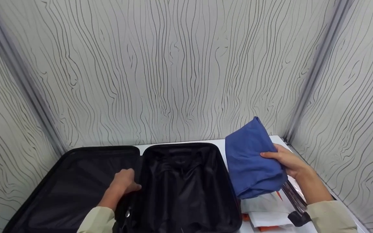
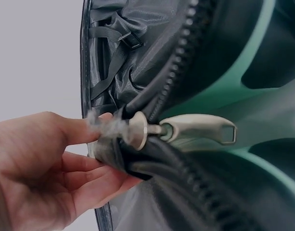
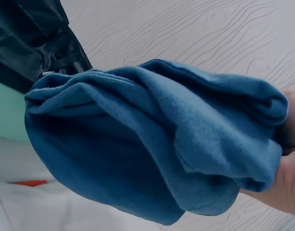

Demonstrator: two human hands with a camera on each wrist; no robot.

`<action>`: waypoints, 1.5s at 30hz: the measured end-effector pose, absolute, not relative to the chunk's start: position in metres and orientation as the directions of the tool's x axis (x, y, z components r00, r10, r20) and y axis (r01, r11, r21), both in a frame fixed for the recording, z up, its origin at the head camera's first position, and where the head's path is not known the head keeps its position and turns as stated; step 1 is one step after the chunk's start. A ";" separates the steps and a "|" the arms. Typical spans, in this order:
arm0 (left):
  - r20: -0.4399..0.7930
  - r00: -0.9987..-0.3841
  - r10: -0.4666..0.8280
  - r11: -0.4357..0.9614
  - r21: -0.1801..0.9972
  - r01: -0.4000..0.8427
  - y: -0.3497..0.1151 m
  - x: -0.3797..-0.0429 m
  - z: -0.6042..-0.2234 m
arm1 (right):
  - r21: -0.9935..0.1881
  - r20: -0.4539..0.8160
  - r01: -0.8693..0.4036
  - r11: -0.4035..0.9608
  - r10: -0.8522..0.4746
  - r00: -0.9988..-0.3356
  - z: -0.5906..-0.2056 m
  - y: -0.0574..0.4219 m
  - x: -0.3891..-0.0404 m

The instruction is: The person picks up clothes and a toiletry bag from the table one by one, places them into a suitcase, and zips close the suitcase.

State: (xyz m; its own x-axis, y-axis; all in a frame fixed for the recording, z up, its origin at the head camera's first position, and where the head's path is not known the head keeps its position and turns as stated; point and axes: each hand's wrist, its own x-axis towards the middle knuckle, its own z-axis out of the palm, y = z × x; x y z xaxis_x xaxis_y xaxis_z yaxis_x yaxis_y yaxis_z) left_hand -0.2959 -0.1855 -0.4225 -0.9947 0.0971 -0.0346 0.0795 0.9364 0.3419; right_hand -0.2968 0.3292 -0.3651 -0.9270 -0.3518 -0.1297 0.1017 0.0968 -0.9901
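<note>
A black suitcase (image 1: 186,191) lies spread open, its two halves side by side. Between them, my left hand (image 1: 125,182) grips the inner edge; the left wrist view shows thumb and fingers pinching the black rim beside a metal zipper pull (image 2: 200,127). My right hand (image 1: 288,161) holds a folded blue cloth garment (image 1: 253,158) in the air, just right of the suitcase's right half. The thumb lies on top of the cloth and the other fingers are hidden beneath. In the right wrist view the garment's (image 3: 152,134) loose folds droop.
Below the raised garment, white packages (image 1: 267,216) with orange parts lie on the white table (image 1: 277,139). Dark strap-like items (image 1: 295,195) lie beside them under the right forearm. Patterned panels (image 1: 180,71) enclose the table at the back and both sides.
</note>
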 end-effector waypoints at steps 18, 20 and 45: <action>-0.015 -0.996 0.091 0.938 0.337 0.080 -0.184 -0.298 -0.423 | -0.990 -0.070 0.020 0.141 -0.362 -0.929 -0.338 0.307 -0.300; -0.016 -0.996 0.089 0.940 0.333 0.079 -0.184 -0.298 -0.423 | -0.989 -0.077 0.024 0.148 -0.361 -0.929 -0.335 0.304 -0.300; 0.004 -0.995 0.096 0.941 0.325 0.092 -0.185 -0.299 -0.425 | -0.998 -0.052 0.027 0.065 -0.435 -0.899 -0.362 0.237 -0.318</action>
State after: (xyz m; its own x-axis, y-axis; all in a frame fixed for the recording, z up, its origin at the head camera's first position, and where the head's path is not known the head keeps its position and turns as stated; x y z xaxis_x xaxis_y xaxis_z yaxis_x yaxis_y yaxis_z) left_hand -0.2989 -0.1854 -0.4248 -0.9953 0.0965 0.0038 0.0925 0.9410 0.3255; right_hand -0.3180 0.2365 -0.3616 -0.8987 -0.4355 -0.0525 0.0268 0.0650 -0.9975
